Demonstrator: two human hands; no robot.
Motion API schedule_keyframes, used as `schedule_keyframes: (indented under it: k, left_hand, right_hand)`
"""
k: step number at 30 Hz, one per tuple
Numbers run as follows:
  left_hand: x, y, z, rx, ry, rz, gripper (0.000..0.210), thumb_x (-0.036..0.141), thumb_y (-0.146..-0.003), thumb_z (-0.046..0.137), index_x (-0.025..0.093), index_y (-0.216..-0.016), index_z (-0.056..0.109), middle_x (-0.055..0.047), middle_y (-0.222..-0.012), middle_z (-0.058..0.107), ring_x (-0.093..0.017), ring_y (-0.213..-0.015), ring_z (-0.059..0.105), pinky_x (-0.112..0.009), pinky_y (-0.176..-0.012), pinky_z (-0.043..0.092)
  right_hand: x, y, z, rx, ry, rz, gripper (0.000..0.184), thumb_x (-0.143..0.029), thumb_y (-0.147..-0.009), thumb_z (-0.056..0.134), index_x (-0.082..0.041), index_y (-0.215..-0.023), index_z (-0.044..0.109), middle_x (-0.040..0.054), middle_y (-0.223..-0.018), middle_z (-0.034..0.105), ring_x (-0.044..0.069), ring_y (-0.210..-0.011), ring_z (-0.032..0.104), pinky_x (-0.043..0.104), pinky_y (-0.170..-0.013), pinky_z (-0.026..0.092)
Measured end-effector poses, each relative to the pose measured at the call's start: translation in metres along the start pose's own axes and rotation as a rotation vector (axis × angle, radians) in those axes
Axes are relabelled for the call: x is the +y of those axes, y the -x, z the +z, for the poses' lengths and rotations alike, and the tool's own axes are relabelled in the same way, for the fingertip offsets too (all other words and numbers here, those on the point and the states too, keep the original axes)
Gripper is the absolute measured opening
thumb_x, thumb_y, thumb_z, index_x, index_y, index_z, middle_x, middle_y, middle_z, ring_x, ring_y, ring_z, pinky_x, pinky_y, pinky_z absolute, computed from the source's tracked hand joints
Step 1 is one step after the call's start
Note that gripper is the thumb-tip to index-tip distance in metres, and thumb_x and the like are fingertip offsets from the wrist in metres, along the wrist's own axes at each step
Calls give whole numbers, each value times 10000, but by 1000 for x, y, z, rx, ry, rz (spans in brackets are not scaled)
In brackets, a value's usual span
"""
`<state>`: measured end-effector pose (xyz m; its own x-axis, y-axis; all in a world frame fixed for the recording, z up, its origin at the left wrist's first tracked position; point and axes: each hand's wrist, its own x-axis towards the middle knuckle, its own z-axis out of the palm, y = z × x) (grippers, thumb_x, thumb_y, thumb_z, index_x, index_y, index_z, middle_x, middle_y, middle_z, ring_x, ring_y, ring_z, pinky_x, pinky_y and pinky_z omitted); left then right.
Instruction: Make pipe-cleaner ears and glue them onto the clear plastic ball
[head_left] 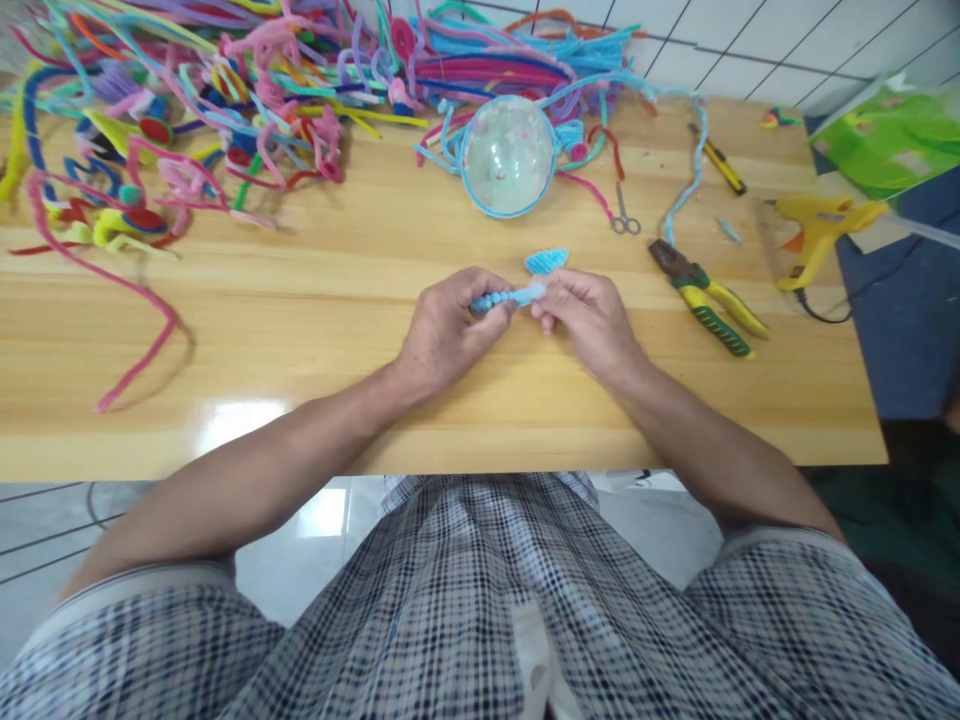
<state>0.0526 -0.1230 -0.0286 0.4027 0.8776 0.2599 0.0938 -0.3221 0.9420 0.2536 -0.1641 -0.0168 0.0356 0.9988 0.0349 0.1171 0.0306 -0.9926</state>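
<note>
Between my hands, low over the wooden table, is a light-blue pipe cleaner (493, 301) with a coiled part at its left end. My left hand (454, 325) is closed around the coiled part. The fingers of my right hand (589, 318) pinch its straighter right end, where the piece looks pale and blurred. Just beyond my right fingertips lies a small flat blue piece (546, 262) made of ridged pipe cleaner. Farther back stands a clear round ball (508, 158) with a blue pipe-cleaner band around its rim.
Pliers (705, 295), a yellow glue gun (817, 235) with its cord, a utility knife (718, 162) and small scissors (624, 215) lie to the right. Many coloured pipe cleaners (247, 90) heap up at the back left. A bent pink pipe cleaner (161, 345) reaches forward at left.
</note>
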Motion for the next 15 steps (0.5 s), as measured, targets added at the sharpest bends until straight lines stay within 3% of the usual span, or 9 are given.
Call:
schedule_keyframes:
  k: [3,7,11,15]
  left_hand:
    - [1,-3,0,-55,187,-186,273,442,-902,904,210,-829,779,-2,-736,696,-163,-693,577,-302,-681,461]
    - [-1,-4,0,-156,299,-291,358,500,-852,945,207,-782,752,1,-671,676,-147,-632,556,-291,-638,444]
    - [0,-2,2,-201,290,-301,434,550,-802,965,206,-710,718,8,-625,654,-134,-606,535,-281,-617,423]
    - [3,-1,3,-166,351,-374,403,504,-739,999,199,-721,736,15,-632,667,-124,-610,566,-263,-621,472]
  right_hand:
    - [1,-1,-5,39,98,-139,495,-738,-932,857,-259,-866,752,-9,-776,681,161,-723,610,322,-694,550]
    - [2,1,-4,13,178,-258,479,-724,-968,823,-280,-1144,786,19,-1037,764,186,-916,711,353,-836,621]
    - [4,5,0,15,366,-469,283,-553,-1022,817,-277,-1068,775,27,-998,749,210,-912,703,400,-854,625]
    - [8,9,1,81,620,-714,105,-353,-1075,726,-281,-1027,786,46,-966,790,248,-947,734,461,-920,623]
